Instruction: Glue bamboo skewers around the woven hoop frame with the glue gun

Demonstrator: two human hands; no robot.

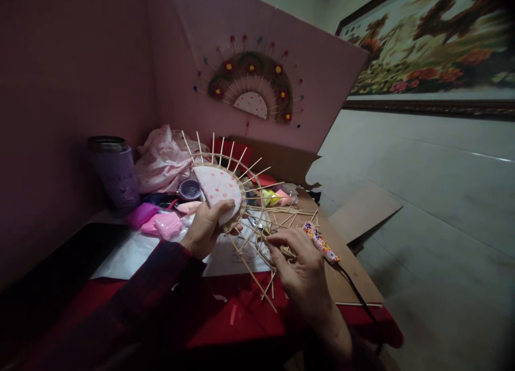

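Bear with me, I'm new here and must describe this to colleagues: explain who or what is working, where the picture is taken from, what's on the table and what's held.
There is no machine: these are a person's own bare hands. The single picture comes from a camera worn on the head, looking forward and down.

The left hand holds a half-round frame with a spotted white middle and thin sticks fanning out. The right hand is at its outer ring; whether its fingers pinch a strand is unclear.

On the red-covered table are loose sticks, cardboard, pink packets, crumpled cloth and a purple cup. Behind, a similar half-round decoration shows against a pink board.
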